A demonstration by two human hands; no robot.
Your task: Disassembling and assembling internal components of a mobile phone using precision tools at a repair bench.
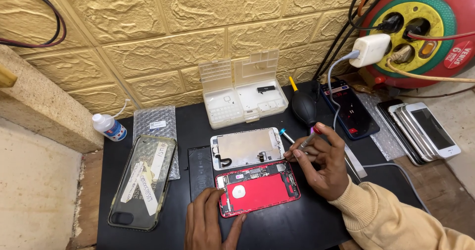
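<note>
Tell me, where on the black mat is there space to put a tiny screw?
Bare black mat lies in front of the red phone, between the left hand and the right hand. It is crowded around the screen panel and parts tray.

Bright, even light; sharp, edges bowed.

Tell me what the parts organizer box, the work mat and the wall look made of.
Organizer box: translucent whitish plastic, moulded compartments. Work mat: matte black, likely rubber or silicone, showing no glare. Wall: yellow brick-pattern panel with rough embossed texture, possibly foam; material uncertain.
</note>
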